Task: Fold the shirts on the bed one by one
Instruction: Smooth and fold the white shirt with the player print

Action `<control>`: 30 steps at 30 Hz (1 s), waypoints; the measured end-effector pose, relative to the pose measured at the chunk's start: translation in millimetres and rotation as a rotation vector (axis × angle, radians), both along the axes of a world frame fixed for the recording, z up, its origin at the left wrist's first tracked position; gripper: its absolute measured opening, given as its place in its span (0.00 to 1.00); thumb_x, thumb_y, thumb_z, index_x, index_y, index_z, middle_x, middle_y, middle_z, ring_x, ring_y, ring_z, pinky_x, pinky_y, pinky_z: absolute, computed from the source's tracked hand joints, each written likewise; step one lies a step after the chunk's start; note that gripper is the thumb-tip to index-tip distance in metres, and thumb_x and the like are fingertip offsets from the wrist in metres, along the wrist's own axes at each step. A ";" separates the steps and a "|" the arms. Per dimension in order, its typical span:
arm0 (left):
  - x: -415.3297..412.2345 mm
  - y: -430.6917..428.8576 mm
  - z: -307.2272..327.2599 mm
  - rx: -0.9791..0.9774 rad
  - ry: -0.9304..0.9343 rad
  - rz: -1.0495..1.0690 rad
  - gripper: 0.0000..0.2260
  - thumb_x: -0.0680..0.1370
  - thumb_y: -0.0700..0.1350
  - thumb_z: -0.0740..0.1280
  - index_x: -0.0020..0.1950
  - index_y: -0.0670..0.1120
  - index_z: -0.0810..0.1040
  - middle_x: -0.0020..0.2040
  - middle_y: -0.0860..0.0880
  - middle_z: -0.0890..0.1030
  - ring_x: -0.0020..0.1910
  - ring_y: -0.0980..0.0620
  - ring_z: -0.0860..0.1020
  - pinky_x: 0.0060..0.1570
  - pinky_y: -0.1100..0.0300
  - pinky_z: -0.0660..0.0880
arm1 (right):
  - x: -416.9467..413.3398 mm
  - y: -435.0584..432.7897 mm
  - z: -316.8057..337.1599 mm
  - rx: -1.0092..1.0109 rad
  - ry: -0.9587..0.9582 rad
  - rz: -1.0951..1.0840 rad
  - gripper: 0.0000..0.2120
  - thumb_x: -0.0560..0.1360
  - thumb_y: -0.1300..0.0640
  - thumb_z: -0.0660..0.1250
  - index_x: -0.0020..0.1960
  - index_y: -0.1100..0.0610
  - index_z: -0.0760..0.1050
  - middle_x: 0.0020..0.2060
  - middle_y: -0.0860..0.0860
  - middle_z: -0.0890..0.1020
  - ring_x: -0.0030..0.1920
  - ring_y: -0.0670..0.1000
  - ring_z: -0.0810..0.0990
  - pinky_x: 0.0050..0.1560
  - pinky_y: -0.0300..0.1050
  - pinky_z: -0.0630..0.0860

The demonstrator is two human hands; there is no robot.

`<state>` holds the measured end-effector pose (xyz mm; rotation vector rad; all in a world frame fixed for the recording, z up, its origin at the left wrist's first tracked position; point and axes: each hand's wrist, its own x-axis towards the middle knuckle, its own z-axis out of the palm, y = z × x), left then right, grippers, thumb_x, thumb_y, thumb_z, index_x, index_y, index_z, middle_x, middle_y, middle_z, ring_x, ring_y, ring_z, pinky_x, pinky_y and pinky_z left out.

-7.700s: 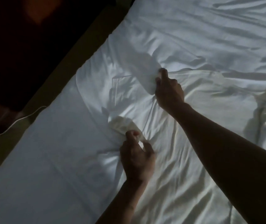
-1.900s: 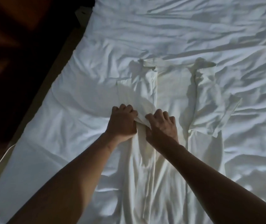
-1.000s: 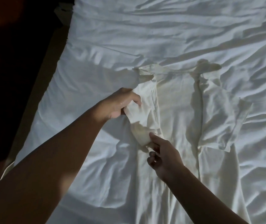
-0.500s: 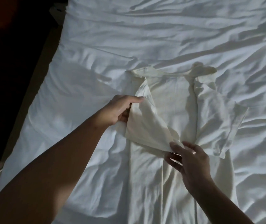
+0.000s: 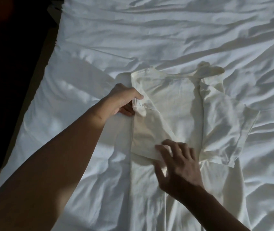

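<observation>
While the left hand (image 5: 124,100) pinches the sleeve (image 5: 149,130) of the shirt (image 5: 174,100) lying on the bed (image 5: 166,30), the right hand (image 5: 179,164), fingers (image 5: 172,144) spread flat, should press that flap smooth and square before either lets go.

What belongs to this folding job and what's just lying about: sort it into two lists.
In the job:
cream shirt, spread on the bed
sleeve folded inward across it
left hand, pinching the shoulder fold
right hand, fingers flat on that sleeve

Just there:
wrinkled white bed sheet underneath
dark floor beside the bed
</observation>
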<state>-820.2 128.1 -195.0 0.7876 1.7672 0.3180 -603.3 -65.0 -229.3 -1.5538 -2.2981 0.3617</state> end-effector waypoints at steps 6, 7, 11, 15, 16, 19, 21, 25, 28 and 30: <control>-3.5 9.4 -14.6 0.102 -0.017 -0.038 0.08 0.77 0.38 0.75 0.54 0.36 0.83 0.46 0.35 0.86 0.40 0.39 0.87 0.39 0.46 0.85 | -16.2 22.2 -18.2 0.136 -0.121 0.217 0.18 0.72 0.57 0.73 0.62 0.59 0.81 0.56 0.54 0.82 0.51 0.57 0.79 0.54 0.54 0.72; -5.4 9.8 -18.2 0.123 -0.018 -0.038 0.07 0.77 0.38 0.75 0.53 0.37 0.84 0.46 0.37 0.87 0.41 0.39 0.87 0.40 0.46 0.86 | -16.1 25.5 -21.0 0.160 -0.127 0.240 0.17 0.72 0.58 0.73 0.60 0.58 0.82 0.52 0.54 0.82 0.50 0.57 0.79 0.55 0.53 0.71; -12.5 9.0 -29.8 0.256 -0.008 -0.037 0.07 0.75 0.38 0.77 0.49 0.36 0.85 0.45 0.39 0.87 0.45 0.40 0.87 0.49 0.41 0.85 | -10.6 24.7 -26.7 0.176 -0.081 0.303 0.14 0.71 0.61 0.75 0.56 0.57 0.83 0.45 0.51 0.81 0.49 0.56 0.79 0.58 0.53 0.72; -13.7 5.0 -40.4 0.333 -0.010 0.013 0.09 0.71 0.37 0.80 0.46 0.36 0.84 0.41 0.39 0.86 0.40 0.42 0.87 0.41 0.43 0.85 | -7.4 10.7 -33.5 0.119 -0.082 0.315 0.15 0.71 0.59 0.76 0.57 0.59 0.83 0.50 0.53 0.83 0.52 0.58 0.81 0.62 0.55 0.72; -11.7 4.0 -41.7 0.368 0.034 -0.001 0.11 0.70 0.39 0.82 0.45 0.37 0.83 0.41 0.40 0.86 0.40 0.43 0.87 0.40 0.47 0.85 | -7.9 8.3 -33.3 0.105 -0.062 0.295 0.13 0.73 0.57 0.75 0.56 0.59 0.83 0.50 0.53 0.83 0.52 0.59 0.81 0.62 0.55 0.72; -2.6 -0.9 -38.7 0.513 0.292 -0.117 0.20 0.67 0.45 0.83 0.53 0.43 0.78 0.46 0.49 0.83 0.41 0.56 0.81 0.39 0.67 0.77 | -8.3 5.8 -22.4 0.094 0.051 0.206 0.09 0.78 0.55 0.69 0.51 0.59 0.85 0.48 0.52 0.84 0.50 0.58 0.82 0.57 0.55 0.76; 5.7 -6.5 -34.6 0.645 0.401 -0.175 0.27 0.68 0.44 0.82 0.61 0.46 0.72 0.52 0.51 0.76 0.44 0.58 0.75 0.44 0.65 0.72 | -1.4 9.2 -12.1 0.102 0.150 0.132 0.08 0.79 0.56 0.69 0.49 0.59 0.85 0.47 0.52 0.84 0.48 0.57 0.82 0.53 0.54 0.76; 29.4 -22.0 -28.4 0.939 0.506 -0.279 0.23 0.73 0.41 0.77 0.63 0.43 0.72 0.55 0.50 0.70 0.48 0.52 0.74 0.49 0.58 0.72 | 33.5 34.4 0.6 0.101 0.208 -0.092 0.08 0.81 0.59 0.67 0.53 0.60 0.85 0.51 0.55 0.84 0.51 0.59 0.80 0.52 0.55 0.76; 65.5 -33.7 -26.1 1.063 0.418 -0.423 0.08 0.76 0.39 0.74 0.52 0.41 0.78 0.48 0.46 0.76 0.43 0.48 0.76 0.46 0.52 0.76 | 78.8 66.7 -2.1 0.141 0.165 -0.279 0.10 0.81 0.62 0.65 0.56 0.62 0.84 0.55 0.58 0.83 0.54 0.63 0.80 0.55 0.59 0.76; 99.0 -47.1 -26.4 1.037 0.307 -0.522 0.03 0.77 0.39 0.72 0.46 0.43 0.79 0.43 0.47 0.77 0.40 0.48 0.77 0.44 0.49 0.77 | 111.8 90.2 -3.7 0.162 0.124 -0.380 0.10 0.81 0.63 0.64 0.58 0.62 0.83 0.58 0.60 0.82 0.57 0.65 0.78 0.58 0.61 0.76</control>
